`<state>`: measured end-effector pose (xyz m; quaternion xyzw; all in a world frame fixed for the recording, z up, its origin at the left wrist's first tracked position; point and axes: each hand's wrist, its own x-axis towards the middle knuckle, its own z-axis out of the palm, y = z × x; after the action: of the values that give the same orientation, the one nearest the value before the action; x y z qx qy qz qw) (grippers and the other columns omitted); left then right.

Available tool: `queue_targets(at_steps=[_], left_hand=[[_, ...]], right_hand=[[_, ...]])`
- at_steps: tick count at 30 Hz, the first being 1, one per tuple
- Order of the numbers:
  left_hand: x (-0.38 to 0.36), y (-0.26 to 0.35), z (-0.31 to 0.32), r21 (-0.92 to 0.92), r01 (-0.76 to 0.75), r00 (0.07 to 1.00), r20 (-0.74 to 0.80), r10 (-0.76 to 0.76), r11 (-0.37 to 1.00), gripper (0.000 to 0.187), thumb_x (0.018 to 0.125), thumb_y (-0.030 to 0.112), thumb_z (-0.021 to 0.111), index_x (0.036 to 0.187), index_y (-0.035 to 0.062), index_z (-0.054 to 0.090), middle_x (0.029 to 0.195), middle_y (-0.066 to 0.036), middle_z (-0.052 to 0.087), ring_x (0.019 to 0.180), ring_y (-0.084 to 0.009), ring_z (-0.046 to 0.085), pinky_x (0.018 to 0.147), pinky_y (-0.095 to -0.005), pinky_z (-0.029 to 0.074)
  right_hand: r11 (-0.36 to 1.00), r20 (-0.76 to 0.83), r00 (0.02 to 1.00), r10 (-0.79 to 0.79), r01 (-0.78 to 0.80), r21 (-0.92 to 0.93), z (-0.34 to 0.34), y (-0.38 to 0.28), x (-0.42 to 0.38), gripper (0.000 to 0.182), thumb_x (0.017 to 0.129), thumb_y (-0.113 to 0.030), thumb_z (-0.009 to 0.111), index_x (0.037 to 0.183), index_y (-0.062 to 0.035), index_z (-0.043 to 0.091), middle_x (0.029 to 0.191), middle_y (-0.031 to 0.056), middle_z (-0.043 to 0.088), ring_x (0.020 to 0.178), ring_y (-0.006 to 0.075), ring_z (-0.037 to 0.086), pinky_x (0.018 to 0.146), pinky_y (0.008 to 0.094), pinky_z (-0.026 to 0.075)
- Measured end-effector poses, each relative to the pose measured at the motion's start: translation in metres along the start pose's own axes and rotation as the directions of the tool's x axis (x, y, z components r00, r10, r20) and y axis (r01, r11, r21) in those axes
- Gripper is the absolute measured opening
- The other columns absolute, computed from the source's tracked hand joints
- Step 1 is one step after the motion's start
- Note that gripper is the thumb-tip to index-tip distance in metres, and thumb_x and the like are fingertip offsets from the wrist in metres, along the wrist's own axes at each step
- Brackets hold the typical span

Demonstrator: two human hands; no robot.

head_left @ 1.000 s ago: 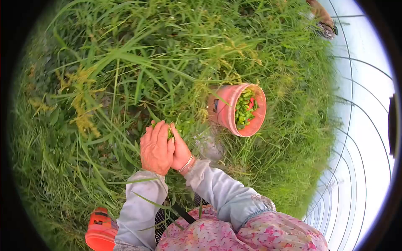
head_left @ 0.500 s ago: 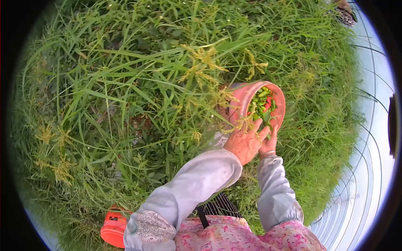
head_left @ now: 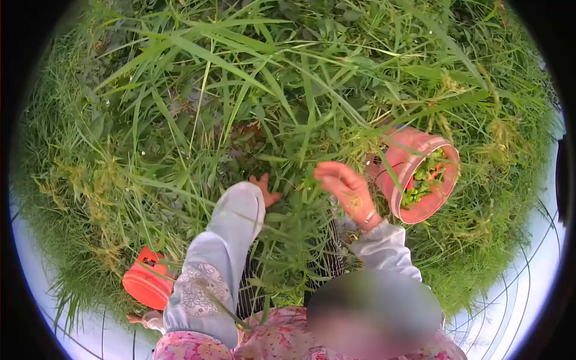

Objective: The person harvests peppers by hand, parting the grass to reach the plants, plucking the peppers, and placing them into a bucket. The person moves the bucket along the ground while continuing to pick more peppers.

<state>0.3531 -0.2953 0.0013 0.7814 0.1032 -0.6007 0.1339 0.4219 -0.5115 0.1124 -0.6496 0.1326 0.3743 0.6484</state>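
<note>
My left hand (head_left: 264, 189) reaches into the tall grass and leafy plants in the middle, fingers apart, with no object visible in it. To its right, my right hand (head_left: 346, 185) is raised above the foliage, fingers stretched out and nothing seen in them. A thin bracelet circles that wrist. Beside the right hand, a faded red bucket (head_left: 401, 157) leans in the grass with its mouth facing right. Green and red chili peppers (head_left: 423, 183) lie inside it. Grass blades partly cover both hands' surroundings.
A brighter orange-red bucket (head_left: 146, 288) sits at the lower left. Another person's hand (head_left: 137, 319) shows just below it. Long grass blades (head_left: 228, 57) cross the view. A blurred patch hides part of the lower middle. Pale sheeting with curved lines borders the weeds.
Both hands have left the bucket of peppers. The left hand moved left into the plants; the right drew back left of the bucket. The view has shifted, and another person's hand now appears.
</note>
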Motion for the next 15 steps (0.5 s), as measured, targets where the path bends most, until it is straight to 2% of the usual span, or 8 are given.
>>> queue_targets(at_steps=[1, 2, 4, 7, 8, 11, 14, 15], left_hand=[[-0.009, -0.002, 0.02, -0.018, -0.018, 0.998, 0.066, 0.019, 1.0, 0.075, 0.078, 0.05, 0.055, 0.14, 0.017, 0.027, 0.141, -0.023, 0.025, 0.129, -0.0421, 0.025, 0.104, -0.0496, 0.026], [-0.01, -0.008, 0.042, -0.041, -0.037, 0.996, 0.074, 0.04, 0.998, 0.072, 0.08, 0.049, 0.053, 0.14, 0.0179, 0.027, 0.142, -0.023, 0.024, 0.13, -0.0427, 0.023, 0.105, -0.0495, 0.024], [-0.006, -0.016, 0.085, -0.084, -0.08, 0.992, 0.086, 0.087, 0.993, 0.067, 0.083, 0.046, 0.05, 0.14, 0.0197, 0.028, 0.143, -0.022, 0.023, 0.132, -0.0438, 0.019, 0.107, -0.0493, 0.022], [-0.013, -0.015, 0.114, -0.195, -0.145, 0.989, -0.065, 0.135, 0.97, 0.065, 0.081, 0.038, 0.057, 0.137, 0.0163, 0.033, 0.138, -0.023, 0.031, 0.128, -0.0465, 0.024, 0.106, -0.05, 0.023], [-0.022, -0.012, 0.112, -0.172, -0.148, 0.988, -0.068, 0.138, 0.974, 0.059, 0.084, 0.033, 0.054, 0.137, 0.0164, 0.033, 0.136, -0.023, 0.035, 0.128, -0.0472, 0.024, 0.107, -0.0484, 0.021], [-0.038, -0.009, 0.069, -0.015, -0.198, 0.977, 0.078, 0.199, 0.98, 0.059, 0.083, 0.036, 0.055, 0.135, 0.0169, 0.035, 0.136, -0.022, 0.036, 0.128, -0.0468, 0.024, 0.107, -0.0477, 0.023], [-0.039, -0.007, 0.015, -0.086, -0.178, 0.984, -0.005, 0.179, 0.98, 0.053, 0.082, 0.043, 0.055, 0.128, 0.0182, 0.047, 0.129, -0.021, 0.044, 0.121, -0.0442, 0.036, 0.101, -0.0475, 0.032], [-0.025, -0.013, 0.003, -0.124, -0.264, 0.955, -0.17, 0.242, 0.957, 0.048, 0.082, 0.043, 0.054, 0.12, 0.0148, 0.054, 0.117, -0.021, 0.053, 0.107, -0.0395, 0.051, 0.091, -0.0455, 0.041]], right_hand=[[0.972, 0.142, 0.989, -0.048, 0.079, -0.221, 0.015, 0.007, 0.014, 0.04, 0.085, -0.018, 0.057, 0.124, -0.011, 0.05, 0.11, 0.0109, 0.059, 0.101, 0.0254, 0.058, 0.084, 0.0368, 0.047], [0.872, 0.215, 0.976, -0.046, 0.144, -0.468, 0.03, 0.017, 0.022, 0.044, 0.083, -0.02, 0.058, 0.126, -0.0136, 0.048, 0.116, 0.0113, 0.055, 0.108, 0.0272, 0.052, 0.089, 0.0389, 0.043], [0.489, 0.348, 0.937, 0.011, 0.299, -0.82, 0.051, 0.042, 0.03, 0.052, 0.079, -0.025, 0.061, 0.129, -0.0189, 0.046, 0.129, 0.0121, 0.046, 0.121, 0.0307, 0.042, 0.1, 0.0429, 0.034], [0.26, 0.271, 0.811, 0.518, 0.153, -0.953, 0.055, 0.095, 0.013, 0.061, 0.074, -0.029, 0.063, 0.131, -0.0228, 0.043, 0.14, 0.0121, 0.033, 0.13, 0.0328, 0.028, 0.107, 0.044, 0.023], [0.244, 0.266, 0.799, 0.539, 0.154, -0.957, 0.051, 0.103, 0.006, 0.06, 0.074, -0.028, 0.062, 0.131, -0.0217, 0.043, 0.14, 0.0124, 0.032, 0.131, 0.0328, 0.026, 0.106, 0.0448, 0.023], [0.239, 0.272, 0.778, 0.566, 0.161, -0.958, 0.049, 0.119, -0.01, 0.058, 0.076, -0.023, 0.057, 0.132, -0.0188, 0.043, 0.14, 0.0132, 0.033, 0.132, 0.0332, 0.026, 0.105, 0.0458, 0.024], [0.246, 0.284, 0.781, 0.556, 0.172, -0.954, 0.054, 0.143, -0.018, 0.058, 0.076, -0.018, 0.055, 0.133, -0.0162, 0.042, 0.135, 0.0137, 0.039, 0.127, 0.0335, 0.033, 0.104, 0.0437, 0.027], [0.226, 0.287, 0.773, 0.566, 0.189, -0.956, 0.061, 0.145, -0.019, 0.058, 0.076, -0.016, 0.055, 0.133, -0.0149, 0.042, 0.133, 0.0136, 0.042, 0.124, 0.0331, 0.036, 0.104, 0.0428, 0.028]])
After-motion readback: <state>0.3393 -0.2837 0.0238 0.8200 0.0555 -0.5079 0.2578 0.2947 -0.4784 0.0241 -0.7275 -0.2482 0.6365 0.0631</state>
